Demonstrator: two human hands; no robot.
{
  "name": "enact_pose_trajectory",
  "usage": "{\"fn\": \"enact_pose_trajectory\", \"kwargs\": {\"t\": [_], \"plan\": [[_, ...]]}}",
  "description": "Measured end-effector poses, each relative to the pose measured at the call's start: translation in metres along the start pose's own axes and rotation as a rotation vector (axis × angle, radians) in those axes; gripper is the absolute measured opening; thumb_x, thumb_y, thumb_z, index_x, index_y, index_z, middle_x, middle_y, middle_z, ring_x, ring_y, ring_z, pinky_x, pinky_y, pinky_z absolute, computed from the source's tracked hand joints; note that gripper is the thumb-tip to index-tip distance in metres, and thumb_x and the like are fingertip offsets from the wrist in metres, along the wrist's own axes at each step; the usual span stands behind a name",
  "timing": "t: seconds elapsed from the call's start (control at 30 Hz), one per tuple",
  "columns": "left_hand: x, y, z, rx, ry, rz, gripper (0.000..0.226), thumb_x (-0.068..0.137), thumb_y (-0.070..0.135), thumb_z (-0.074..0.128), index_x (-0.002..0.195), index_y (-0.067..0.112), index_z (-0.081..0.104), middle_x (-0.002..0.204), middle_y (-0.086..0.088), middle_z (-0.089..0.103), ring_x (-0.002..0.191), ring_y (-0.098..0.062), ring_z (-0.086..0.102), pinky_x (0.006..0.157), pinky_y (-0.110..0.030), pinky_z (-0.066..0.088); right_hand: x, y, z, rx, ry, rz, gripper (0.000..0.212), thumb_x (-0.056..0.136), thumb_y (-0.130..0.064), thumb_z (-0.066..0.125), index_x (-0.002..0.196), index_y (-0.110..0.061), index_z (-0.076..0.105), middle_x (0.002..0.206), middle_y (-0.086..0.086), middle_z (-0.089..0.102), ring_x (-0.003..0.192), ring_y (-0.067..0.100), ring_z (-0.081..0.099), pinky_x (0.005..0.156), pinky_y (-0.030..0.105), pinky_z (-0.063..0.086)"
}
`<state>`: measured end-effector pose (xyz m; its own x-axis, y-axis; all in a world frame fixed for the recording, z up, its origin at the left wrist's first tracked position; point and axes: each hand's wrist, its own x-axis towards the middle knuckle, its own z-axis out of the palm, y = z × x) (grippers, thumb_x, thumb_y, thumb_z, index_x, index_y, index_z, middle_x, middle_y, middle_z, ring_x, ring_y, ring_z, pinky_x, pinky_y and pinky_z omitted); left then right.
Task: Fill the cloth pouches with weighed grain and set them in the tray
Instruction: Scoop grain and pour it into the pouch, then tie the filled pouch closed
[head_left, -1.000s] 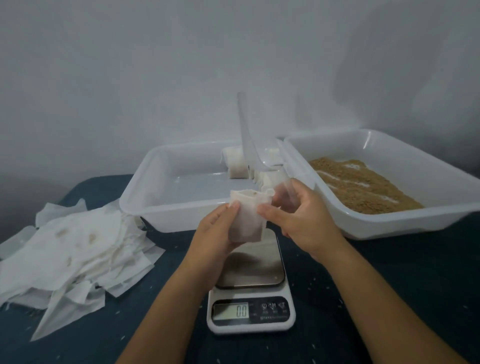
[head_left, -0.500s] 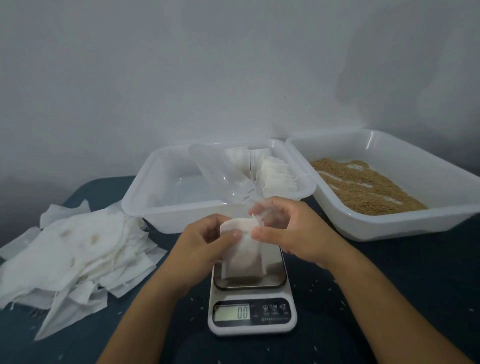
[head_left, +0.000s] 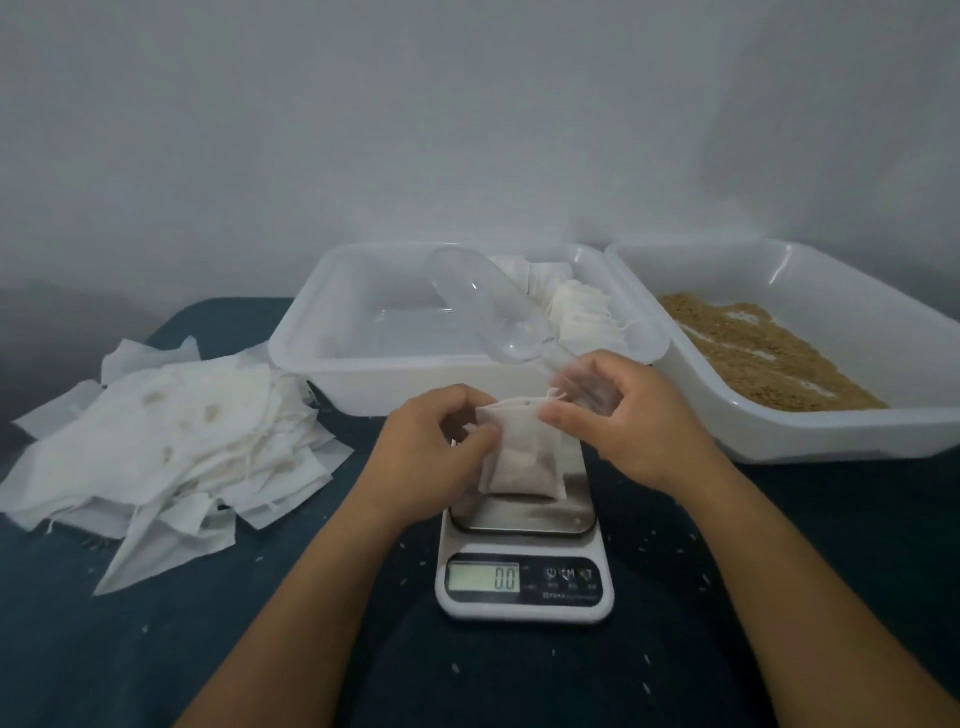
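Observation:
A white cloth pouch (head_left: 522, 457) with grain in its lower part hangs just above the scale's steel plate (head_left: 524, 514). My left hand (head_left: 436, 457) pinches its left top edge. My right hand (head_left: 623, 421) pinches the right top edge and also holds the handle of a clear plastic scoop (head_left: 483, 312), which points up and left over the tray. The scale display (head_left: 484, 577) reads 0.0. Filled pouches (head_left: 571, 306) lie at the right end of the white tray (head_left: 311, 343). Brown grain (head_left: 753, 358) lies in the right tray (head_left: 831, 436).
A heap of empty white pouches (head_left: 171, 447) lies on the dark blue cloth at the left. Loose grains are scattered on the cloth around the scale. A plain wall stands close behind both trays.
The scoop has tipped from upright to lying slanted over the tray. Both hands have lowered the pouch toward the scale plate and shifted to its top edge.

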<state>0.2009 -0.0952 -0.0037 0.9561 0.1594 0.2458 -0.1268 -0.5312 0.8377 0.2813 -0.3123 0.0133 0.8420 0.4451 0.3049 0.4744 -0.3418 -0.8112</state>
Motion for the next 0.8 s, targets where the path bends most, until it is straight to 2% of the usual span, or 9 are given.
{"fn": "enact_pose_trajectory", "kwargs": {"t": [0.07, 0.13, 0.23, 0.33, 0.4, 0.47, 0.63, 0.7, 0.8], "plan": [[0.002, -0.006, -0.003, 0.054, 0.033, -0.022, 0.004, 0.092, 0.031, 0.072, 0.092, 0.034, 0.074, 0.079, 0.02, 0.07, 0.073, -0.002, 0.065, 0.074, -0.028, 0.056, -0.001, -0.004, 0.0, 0.035, 0.051, -0.003, 0.039, 0.073, -0.066, 0.077, 0.098, -0.037, 0.069, 0.104, -0.03, 0.072, 0.093, -0.008, 0.069, 0.066, 0.01, 0.053], [0.004, -0.011, -0.006, 0.134, 0.062, -0.051, 0.007, 0.093, 0.041, 0.069, 0.088, 0.039, 0.072, 0.078, 0.028, 0.067, 0.073, 0.003, 0.062, 0.07, -0.02, 0.047, -0.002, -0.008, 0.001, 0.058, 0.114, -0.008, 0.039, 0.073, -0.069, 0.072, 0.098, -0.04, 0.068, 0.104, -0.033, 0.07, 0.084, -0.012, 0.068, 0.061, 0.008, 0.05], [0.007, -0.017, -0.01, 0.196, 0.107, -0.113, 0.011, 0.095, 0.047, 0.064, 0.088, 0.043, 0.072, 0.081, 0.029, 0.069, 0.081, 0.01, 0.062, 0.071, -0.015, 0.044, -0.001, -0.009, 0.001, 0.049, 0.195, -0.026, 0.021, 0.085, -0.058, 0.072, 0.096, -0.042, 0.066, 0.101, -0.036, 0.068, 0.068, -0.013, 0.064, 0.06, 0.006, 0.047], [0.009, -0.022, -0.014, 0.237, 0.177, -0.148, 0.017, 0.096, 0.044, 0.063, 0.095, 0.036, 0.077, 0.085, 0.031, 0.066, 0.086, 0.008, 0.062, 0.075, -0.022, 0.044, 0.0, -0.009, 0.0, 0.09, 0.269, -0.044, 0.009, 0.092, -0.043, 0.074, 0.093, -0.037, 0.066, 0.097, -0.031, 0.07, 0.056, -0.006, 0.062, 0.051, 0.008, 0.045], [0.011, -0.023, -0.016, 0.24, 0.219, -0.175, 0.017, 0.097, 0.043, 0.062, 0.096, 0.033, 0.076, 0.086, 0.024, 0.067, 0.085, -0.003, 0.064, 0.08, -0.026, 0.043, 0.0, -0.009, -0.001, 0.093, 0.311, -0.053, 0.008, 0.094, -0.043, 0.073, 0.093, -0.039, 0.066, 0.098, -0.029, 0.071, 0.057, -0.006, 0.062, 0.051, 0.009, 0.045], [0.013, -0.025, -0.019, 0.183, 0.277, -0.216, 0.015, 0.098, 0.044, 0.062, 0.093, 0.033, 0.072, 0.088, 0.018, 0.069, 0.084, -0.004, 0.064, 0.08, -0.028, 0.045, 0.001, -0.009, -0.002, 0.096, 0.354, -0.051, 0.008, 0.094, -0.045, 0.072, 0.094, -0.041, 0.066, 0.1, -0.026, 0.072, 0.062, -0.008, 0.062, 0.055, 0.009, 0.047], [0.019, -0.029, -0.021, -0.131, 0.422, -0.358, 0.018, 0.095, 0.04, 0.066, 0.09, 0.026, 0.075, 0.082, 0.019, 0.07, 0.07, 0.01, 0.061, 0.064, -0.019, 0.041, 0.004, -0.005, -0.004, 0.163, 0.453, -0.015, 0.012, 0.094, -0.043, 0.073, 0.097, -0.031, 0.069, 0.096, -0.013, 0.075, 0.055, -0.004, 0.061, 0.046, 0.013, 0.045], [0.02, -0.03, -0.02, -0.169, 0.429, -0.376, 0.016, 0.095, 0.038, 0.068, 0.089, 0.024, 0.072, 0.078, 0.016, 0.065, 0.06, 0.007, 0.058, 0.056, -0.014, 0.041, 0.005, -0.004, -0.004, 0.169, 0.468, -0.003, 0.015, 0.094, -0.042, 0.073, 0.098, -0.027, 0.07, 0.095, -0.011, 0.075, 0.049, -0.001, 0.059, 0.043, 0.014, 0.044], [0.02, -0.032, -0.02, -0.171, 0.418, -0.359, 0.022, 0.095, 0.034, 0.07, 0.077, 0.022, 0.066, 0.06, 0.018, 0.058, 0.044, 0.008, 0.049, 0.042, -0.007, 0.036, 0.005, -0.003, -0.005, 0.171, 0.476, 0.011, 0.014, 0.093, -0.042, 0.073, 0.096, -0.029, 0.07, 0.093, -0.01, 0.074, 0.049, -0.001, 0.057, 0.042, 0.014, 0.044]]}}
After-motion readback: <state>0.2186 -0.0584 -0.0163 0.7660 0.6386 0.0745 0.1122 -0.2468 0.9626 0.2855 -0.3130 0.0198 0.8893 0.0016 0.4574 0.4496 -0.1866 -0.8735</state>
